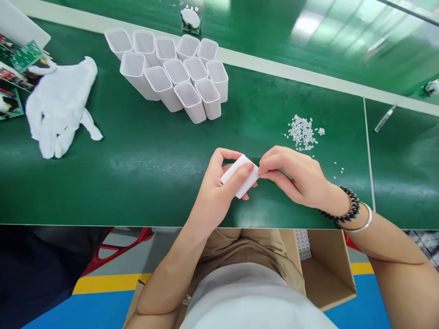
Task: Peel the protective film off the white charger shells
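Note:
A white plastic housing (245, 185) is gripped in my left hand (219, 187), thumb across its upper face and fingers beneath. My right hand (297, 176) meets the housing's right end with thumb and index finger pinched together. Whatever sits between those fingertips, if anything, is too small to make out. Beyond my right hand lies a pile of small clear plastic pieces (302, 132), with a few strays nearby. Several white open-topped housings (188, 96) stand grouped on the green work surface (144, 192), up and to the left of my hands.
White gloves (61, 105) lie at the left beside green circuit boards (27, 57). Another small board assembly (190, 20) stands at the back. Tweezers (386, 119) rest at the right. An open cardboard box (329, 278) is below the table edge.

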A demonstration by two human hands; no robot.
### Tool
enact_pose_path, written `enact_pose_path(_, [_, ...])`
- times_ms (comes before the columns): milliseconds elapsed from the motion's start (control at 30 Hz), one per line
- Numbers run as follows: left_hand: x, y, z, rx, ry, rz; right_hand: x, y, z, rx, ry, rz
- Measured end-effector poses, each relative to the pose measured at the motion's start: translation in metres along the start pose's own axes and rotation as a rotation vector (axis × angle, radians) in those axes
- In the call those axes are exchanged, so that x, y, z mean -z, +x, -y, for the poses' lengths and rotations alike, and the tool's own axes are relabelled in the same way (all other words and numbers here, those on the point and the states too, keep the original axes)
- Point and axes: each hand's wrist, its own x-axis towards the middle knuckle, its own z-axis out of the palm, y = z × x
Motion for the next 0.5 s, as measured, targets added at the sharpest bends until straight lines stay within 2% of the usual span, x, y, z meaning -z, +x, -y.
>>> enact_pose_path(100, [0.001,-0.003,0.000,-0.003,0.056,0.048,0.006,0.000,0.002,-0.063,0.005,0.046])
enact_pose_path(333, [0.001,-0.007,0.006,-0.061,0.208,0.064,0.022,0.002,0.008,-0.332,0.126,0.283])
enact_pose_path(500, [0.000,-0.009,0.007,-0.059,0.292,0.063,0.028,0.001,0.009,-0.316,0.024,0.405])
